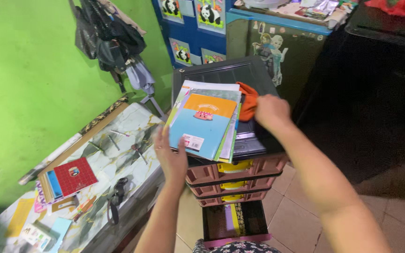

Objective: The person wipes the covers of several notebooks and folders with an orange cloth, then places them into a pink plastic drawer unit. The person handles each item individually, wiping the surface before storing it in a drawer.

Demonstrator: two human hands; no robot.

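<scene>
From the head camera, the left hand (pixel 172 157) gripped the near left edge of a stack of thin books (pixel 207 119), fingers curled under it and thumb on the blue-and-orange top cover. The stack lay on the dark lid of a brown plastic drawer unit (pixel 233 171), whose bottom drawer (pixel 235 220) stood pulled out. The right hand (pixel 270 112) was closed on an orange cloth (pixel 248 100) just beside the stack's far right corner. A red booklet (pixel 75 175) lay on the marble-patterned table (pixel 132 126) to the left.
</scene>
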